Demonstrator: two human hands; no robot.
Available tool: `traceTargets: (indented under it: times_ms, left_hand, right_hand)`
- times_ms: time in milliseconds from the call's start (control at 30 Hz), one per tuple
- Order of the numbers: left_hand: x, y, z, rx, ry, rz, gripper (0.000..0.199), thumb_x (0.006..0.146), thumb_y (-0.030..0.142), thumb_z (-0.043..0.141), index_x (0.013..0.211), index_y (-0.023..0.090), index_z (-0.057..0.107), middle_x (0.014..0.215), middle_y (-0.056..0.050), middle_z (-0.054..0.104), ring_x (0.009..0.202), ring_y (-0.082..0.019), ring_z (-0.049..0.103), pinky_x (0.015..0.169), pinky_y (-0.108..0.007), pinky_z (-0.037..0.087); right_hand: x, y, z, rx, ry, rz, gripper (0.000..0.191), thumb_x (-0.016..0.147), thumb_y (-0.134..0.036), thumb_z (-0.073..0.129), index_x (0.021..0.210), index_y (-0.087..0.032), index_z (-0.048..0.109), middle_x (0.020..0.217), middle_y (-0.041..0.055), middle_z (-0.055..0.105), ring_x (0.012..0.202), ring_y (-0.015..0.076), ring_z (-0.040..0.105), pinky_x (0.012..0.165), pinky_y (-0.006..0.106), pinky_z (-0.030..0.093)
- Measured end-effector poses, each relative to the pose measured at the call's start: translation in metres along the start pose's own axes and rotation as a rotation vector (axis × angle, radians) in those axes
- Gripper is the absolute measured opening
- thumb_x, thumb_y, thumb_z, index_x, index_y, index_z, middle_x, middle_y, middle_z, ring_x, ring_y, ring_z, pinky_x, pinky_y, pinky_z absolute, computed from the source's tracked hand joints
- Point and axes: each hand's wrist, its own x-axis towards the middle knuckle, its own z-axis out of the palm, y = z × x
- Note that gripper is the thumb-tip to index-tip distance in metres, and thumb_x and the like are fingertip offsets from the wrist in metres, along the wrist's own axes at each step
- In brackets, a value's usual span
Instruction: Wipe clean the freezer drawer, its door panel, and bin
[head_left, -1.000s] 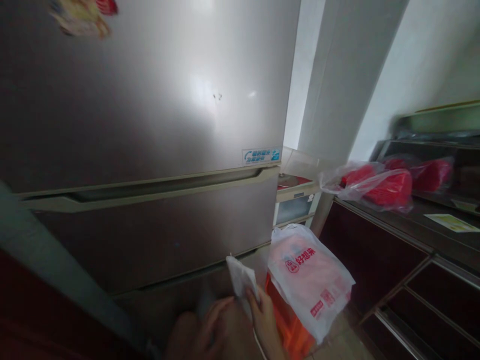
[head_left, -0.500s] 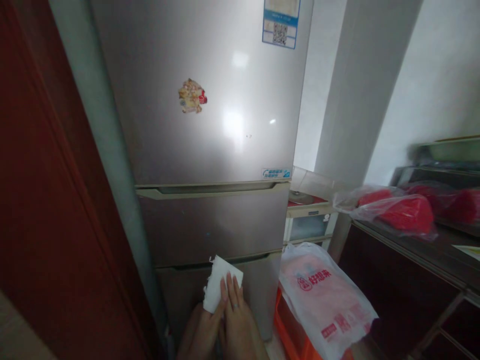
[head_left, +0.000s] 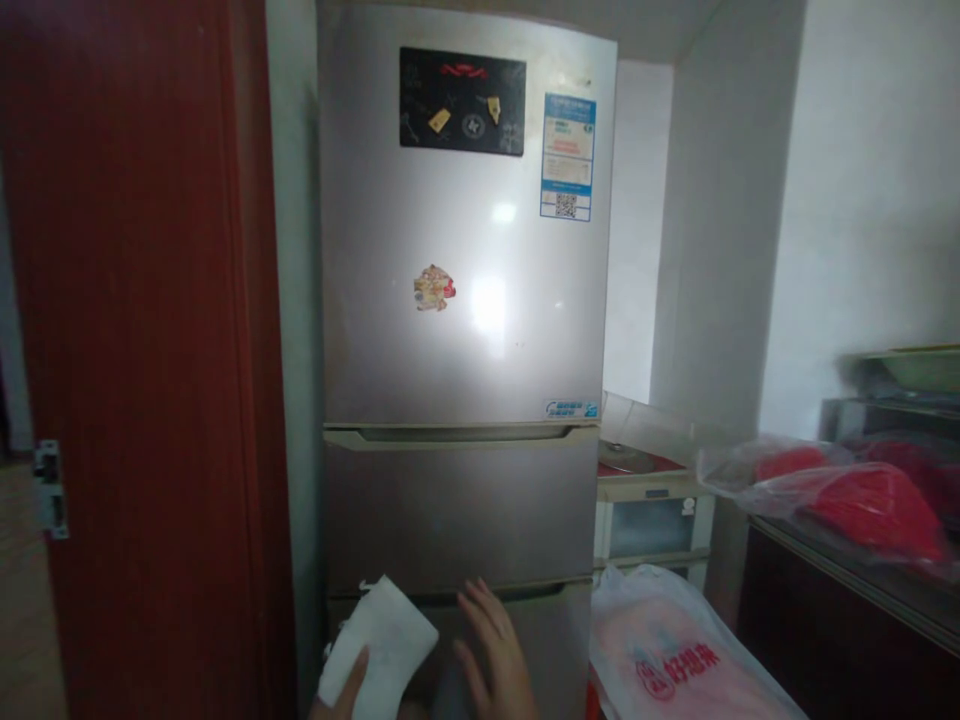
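My left hand (head_left: 346, 692) holds a folded white paper towel (head_left: 382, 645) at the bottom of the view, the thumb lying over it. To its right, my right hand (head_left: 495, 650) is raised with its fingers apart and nothing in it. Both hands are in front of the lower part of a silver refrigerator (head_left: 461, 510), near the gap above its bottom door. A picture-like magnet (head_left: 433, 290), a black panel (head_left: 463, 100) and a blue-and-white label (head_left: 567, 158) are on the upper door. Most of the left hand is hidden or below the frame.
A dark red wooden door (head_left: 150, 350) stands at the left. On the right, a white plastic bag (head_left: 675, 650) with red print lies low beside the refrigerator. Clear bags with red contents (head_left: 877, 505) rest on a dark counter (head_left: 817, 620).
The view has tilted up, showing more of the upper refrigerator door. My right hand has come off the paper towel and moved right; the left hand keeps the towel.
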Motion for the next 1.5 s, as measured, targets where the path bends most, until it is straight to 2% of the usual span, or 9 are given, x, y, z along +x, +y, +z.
traceTargets:
  times_ms: [100,200,300,433,633,900,1167,1333,1500]
  left_hand:
    - [0.017,0.028,-0.017,-0.043,0.086,-0.035,0.076,0.067,0.057,0.070,0.132,0.022,0.050,0.138,-0.017,0.057,0.131,-0.038,0.050,0.110,-0.049,0.039]
    - [0.032,0.063,-0.032,-0.037,0.158,0.055,0.078,0.069,0.055,0.071,0.132,0.016,0.048,0.143,-0.018,0.051,0.133,-0.036,0.048,0.115,-0.048,0.032]
    - [0.046,0.098,-0.044,0.025,0.168,0.166,0.064,0.074,0.051,0.069,0.124,0.015,0.055,0.137,-0.016,0.058,0.131,-0.035,0.051,0.114,-0.047,0.032]
    - [0.065,0.129,-0.053,0.084,0.207,0.206,0.038,0.078,0.037,0.067,0.106,0.012,0.065,0.115,-0.016,0.071,0.121,-0.037,0.059,0.105,-0.050,0.045]
    - [0.097,0.129,-0.053,-0.107,0.123,0.241,0.036,0.084,0.030,0.068,0.117,0.016,0.062,0.127,-0.013,0.066,0.119,-0.026,0.062,0.109,-0.044,0.041]
    - [0.102,0.101,-0.041,-0.267,0.038,0.195,0.038,0.086,0.027,0.070,0.121,0.020,0.059,0.131,-0.010,0.064,0.118,-0.022,0.063,0.112,-0.040,0.039]
    - [0.124,0.107,-0.018,-0.305,-0.023,0.261,0.057,0.073,0.038,0.080,0.121,0.016,0.060,0.130,-0.014,0.064,0.120,-0.027,0.061,0.112,-0.045,0.036]
    - [0.131,0.121,-0.009,-0.332,0.084,0.274,0.047,0.072,0.036,0.080,0.109,0.014,0.063,0.114,-0.011,0.070,0.112,-0.026,0.065,0.107,-0.043,0.043]
    - [0.094,0.122,-0.032,-0.335,0.245,0.231,0.032,0.079,0.038,0.072,0.102,0.018,0.062,0.101,-0.006,0.072,0.109,-0.026,0.066,0.102,-0.042,0.049]
  right_hand:
    - [0.076,-0.023,-0.042,0.080,-0.037,0.002,0.038,0.095,-0.021,0.049,0.131,-0.029,0.058,0.132,0.0052,0.064,0.127,0.0212,0.056,0.111,0.050,0.041]
    - [0.148,-0.036,-0.057,0.124,-0.041,-0.071,0.032,0.096,-0.021,0.045,0.124,-0.025,0.062,0.127,0.0054,0.066,0.124,0.0185,0.057,0.114,0.045,0.038]
    - [0.200,-0.036,-0.040,-0.040,-0.102,-0.057,0.034,0.096,-0.018,0.042,0.122,-0.021,0.063,0.125,0.0071,0.066,0.121,0.0169,0.058,0.107,0.036,0.044]
    - [0.232,-0.034,0.004,-0.152,-0.156,-0.031,0.035,0.091,-0.013,0.046,0.122,-0.016,0.064,0.126,0.0109,0.065,0.120,0.0214,0.057,0.113,0.043,0.036]
    - [0.239,-0.045,0.037,-0.271,-0.155,-0.009,0.042,0.089,-0.011,0.047,0.130,-0.011,0.058,0.122,0.0158,0.064,0.119,0.0248,0.053,0.116,0.047,0.026]
    - [0.238,-0.052,0.045,-0.346,-0.132,0.045,0.039,0.089,-0.014,0.047,0.126,-0.009,0.058,0.120,0.0165,0.061,0.118,0.0278,0.049,0.114,0.046,0.024]
    - [0.241,-0.055,0.048,-0.330,-0.112,0.085,0.035,0.090,-0.020,0.051,0.122,-0.008,0.059,0.116,0.0162,0.063,0.115,0.0276,0.050,0.115,0.048,0.023]
    - [0.226,-0.070,0.036,-0.317,-0.071,0.103,0.030,0.090,-0.021,0.051,0.116,-0.011,0.061,0.113,0.0130,0.063,0.114,0.0272,0.050,0.118,0.048,0.019]
    - [0.190,-0.087,0.012,-0.178,0.037,0.024,0.027,0.093,-0.024,0.049,0.116,-0.014,0.059,0.117,0.0113,0.062,0.117,0.0259,0.048,0.120,0.052,0.017]
